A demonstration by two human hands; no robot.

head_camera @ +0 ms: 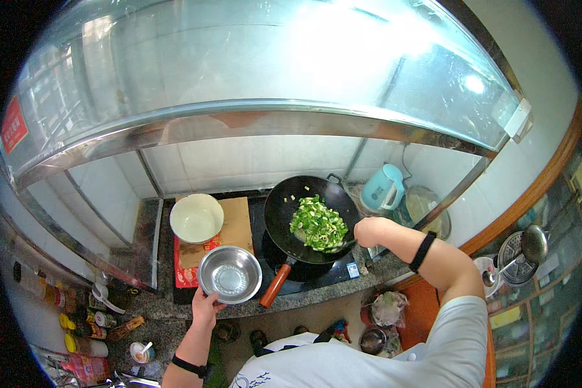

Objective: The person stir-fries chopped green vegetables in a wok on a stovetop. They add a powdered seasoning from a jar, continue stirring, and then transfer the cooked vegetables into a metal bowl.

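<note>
My left hand (206,308) grips the near left rim of a stainless steel bowl (229,274), which looks empty. Right of it, a black wok (281,213) with a wooden handle (275,286) stands on the cooktop, holding a heap of chopped green vegetables (318,224). At the wok's right rim is my right hand (367,232), closed around what seems to be a utensil handle; its end reaches down to the greens, but most of it is hidden. A cream enamel pot (197,218) sits behind the steel bowl, partly over a piece of cardboard (237,223).
A light blue electric kettle (382,188) stands behind my right hand, by a glass bowl (429,213). Overhead, the range hood's metal edge (271,123) crosses the view. Seasoning jars (85,345) and a small tub with a spoon (140,353) stand at lower left.
</note>
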